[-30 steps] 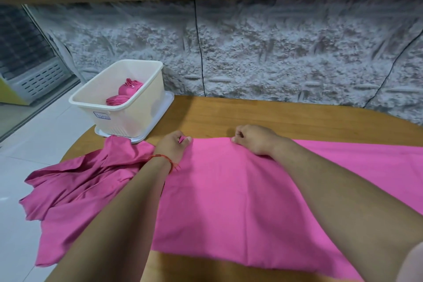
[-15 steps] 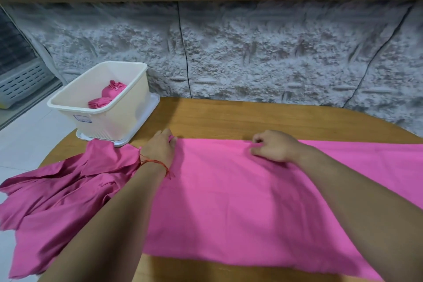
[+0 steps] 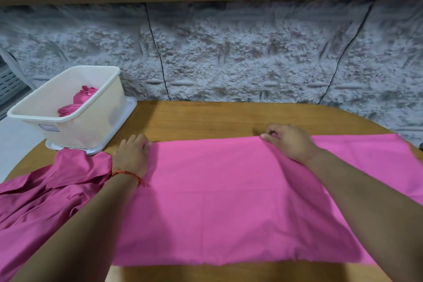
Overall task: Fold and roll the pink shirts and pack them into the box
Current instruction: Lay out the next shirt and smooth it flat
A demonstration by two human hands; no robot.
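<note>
A pink shirt [image 3: 229,190] lies spread flat across the centre of the wooden bench [image 3: 206,119]. The left hand [image 3: 131,158] grips its far left corner with curled fingers. The right hand [image 3: 288,141] pinches the far edge at right of centre. At upper left, the white box [image 3: 91,126] holds rolled shirts [image 3: 77,103]. A darker crumpled shirt [image 3: 45,194] lies at lower left.

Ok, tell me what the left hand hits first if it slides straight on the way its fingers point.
Past the pink shirt, bare table first, then likely the stone wall; the left hand points just right of the box, though depth is unclear.
</note>
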